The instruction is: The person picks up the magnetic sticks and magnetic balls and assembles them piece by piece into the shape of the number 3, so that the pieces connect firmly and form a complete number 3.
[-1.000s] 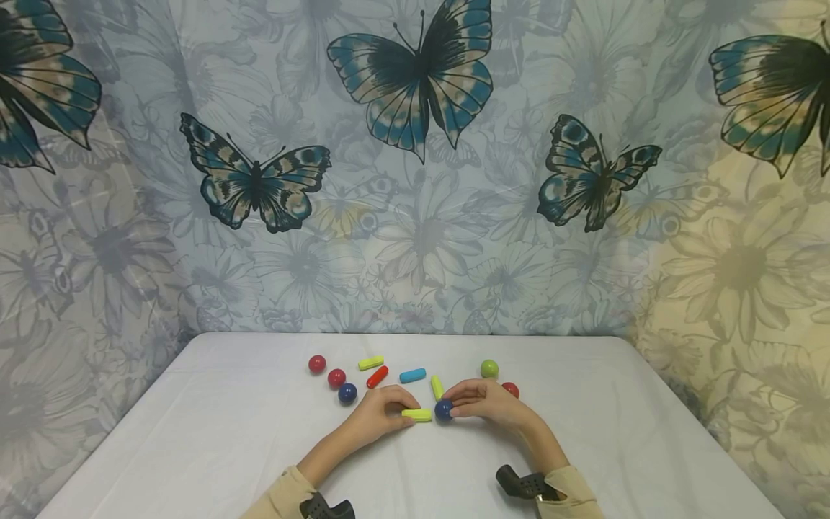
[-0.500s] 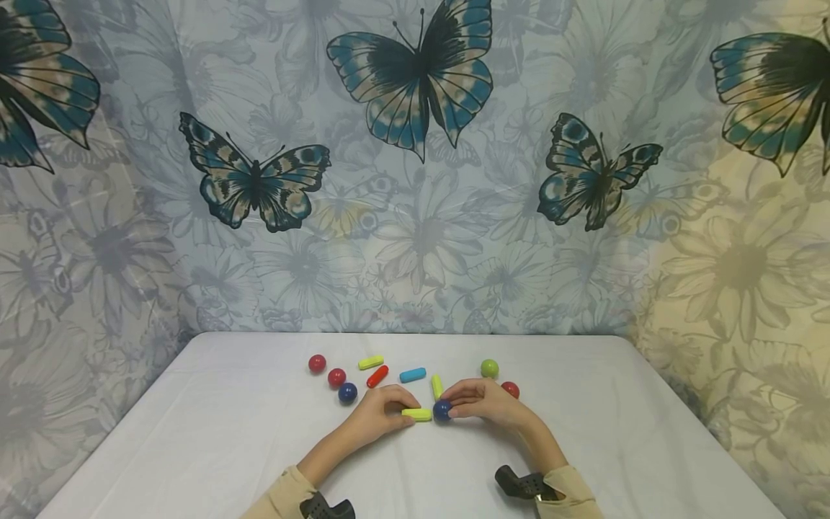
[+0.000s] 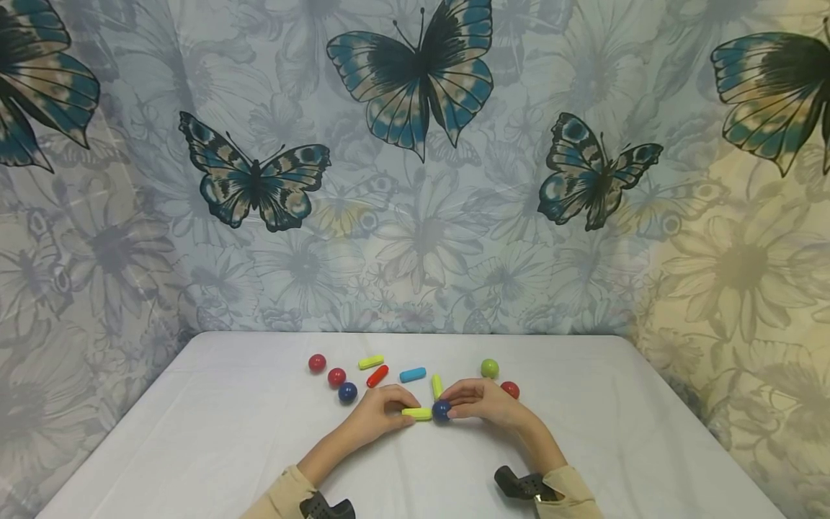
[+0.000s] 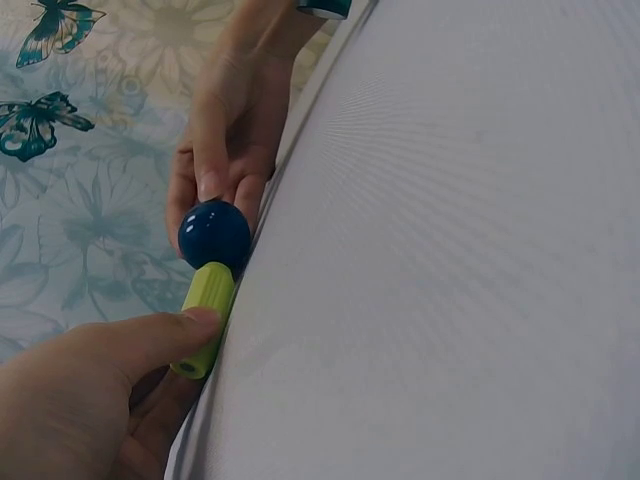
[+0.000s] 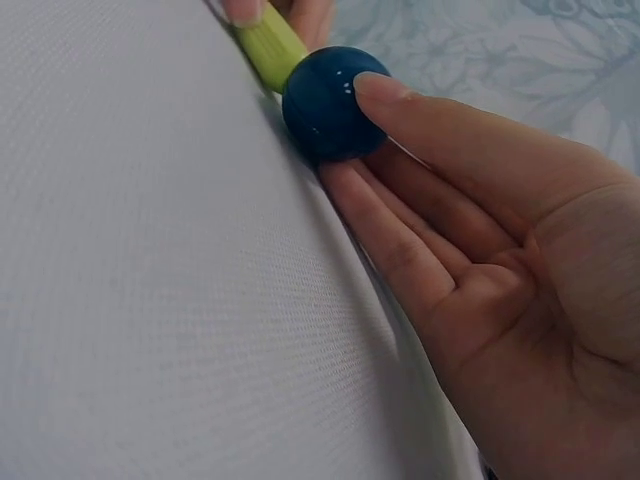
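Near the middle of the white table, my left hand pinches a yellow-green rod between thumb and fingers. My right hand holds a dark blue ball with the thumb on it and the fingers behind. In the left wrist view the rod points its far end at the blue ball, and the two meet. The right wrist view shows the ball against the rod's end as well. Just behind the ball lies another yellow-green rod.
Two red balls and a blue ball sit at left. A yellow-green rod, a red rod and a light blue rod lie behind my hands. A green ball and a red ball are at right.
My right hand has brought the blue ball slightly left, closing the small gap to the rod's end. My left hand and the loose pieces have stayed in place.
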`<state>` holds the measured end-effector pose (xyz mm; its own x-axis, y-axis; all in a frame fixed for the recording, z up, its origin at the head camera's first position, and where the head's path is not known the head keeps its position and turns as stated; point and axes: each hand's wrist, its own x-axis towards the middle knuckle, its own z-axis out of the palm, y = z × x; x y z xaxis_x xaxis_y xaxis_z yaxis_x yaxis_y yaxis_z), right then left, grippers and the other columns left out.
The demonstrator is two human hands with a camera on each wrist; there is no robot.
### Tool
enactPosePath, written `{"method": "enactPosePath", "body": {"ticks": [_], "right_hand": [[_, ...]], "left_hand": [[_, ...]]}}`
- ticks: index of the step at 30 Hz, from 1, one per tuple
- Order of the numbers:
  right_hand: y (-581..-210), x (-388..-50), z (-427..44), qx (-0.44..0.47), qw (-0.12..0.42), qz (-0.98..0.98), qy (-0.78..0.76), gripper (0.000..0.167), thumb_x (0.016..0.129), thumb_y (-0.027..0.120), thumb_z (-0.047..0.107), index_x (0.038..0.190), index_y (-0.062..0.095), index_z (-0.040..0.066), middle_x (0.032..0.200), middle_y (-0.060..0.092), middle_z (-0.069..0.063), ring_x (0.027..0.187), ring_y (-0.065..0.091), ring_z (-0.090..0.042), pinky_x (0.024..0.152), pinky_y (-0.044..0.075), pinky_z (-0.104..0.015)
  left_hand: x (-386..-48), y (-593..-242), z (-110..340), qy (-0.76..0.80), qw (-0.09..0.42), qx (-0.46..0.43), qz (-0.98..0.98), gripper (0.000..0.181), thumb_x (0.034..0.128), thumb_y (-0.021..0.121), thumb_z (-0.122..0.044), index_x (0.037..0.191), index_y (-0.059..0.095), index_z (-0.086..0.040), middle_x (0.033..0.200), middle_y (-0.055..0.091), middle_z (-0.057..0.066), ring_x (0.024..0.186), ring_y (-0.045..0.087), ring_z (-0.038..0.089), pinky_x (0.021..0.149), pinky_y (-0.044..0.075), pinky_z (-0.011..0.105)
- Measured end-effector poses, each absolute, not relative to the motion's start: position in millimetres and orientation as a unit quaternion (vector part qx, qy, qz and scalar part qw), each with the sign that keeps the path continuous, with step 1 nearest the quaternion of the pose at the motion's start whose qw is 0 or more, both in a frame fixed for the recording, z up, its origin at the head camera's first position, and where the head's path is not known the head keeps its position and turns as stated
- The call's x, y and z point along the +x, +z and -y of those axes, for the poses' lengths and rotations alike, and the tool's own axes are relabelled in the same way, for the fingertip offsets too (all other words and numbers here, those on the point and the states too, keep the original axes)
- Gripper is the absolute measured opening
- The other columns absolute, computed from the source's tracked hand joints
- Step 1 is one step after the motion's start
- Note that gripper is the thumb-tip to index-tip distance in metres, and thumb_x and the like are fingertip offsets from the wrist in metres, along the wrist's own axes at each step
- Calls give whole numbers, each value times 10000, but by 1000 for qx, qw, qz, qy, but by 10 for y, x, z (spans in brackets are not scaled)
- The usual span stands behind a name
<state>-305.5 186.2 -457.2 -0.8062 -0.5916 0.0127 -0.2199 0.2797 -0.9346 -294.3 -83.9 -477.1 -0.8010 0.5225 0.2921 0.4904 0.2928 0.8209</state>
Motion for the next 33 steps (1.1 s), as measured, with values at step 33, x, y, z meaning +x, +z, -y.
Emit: {"method": "enactPosePath", "body": {"ticks": [33], "right_hand": [[-4588,-3024,-1856,-259,178,-775,-548,353,918,665,157,1230,642,-8,1277,645,-198,1219,611,-246,937,514,-179]], "left_hand": [[-2917,-4735,836,505,27,309,-805,248,824,742,-31,1071,719,-40,1063,715,105,1024,654,293,919,552,267]]}}
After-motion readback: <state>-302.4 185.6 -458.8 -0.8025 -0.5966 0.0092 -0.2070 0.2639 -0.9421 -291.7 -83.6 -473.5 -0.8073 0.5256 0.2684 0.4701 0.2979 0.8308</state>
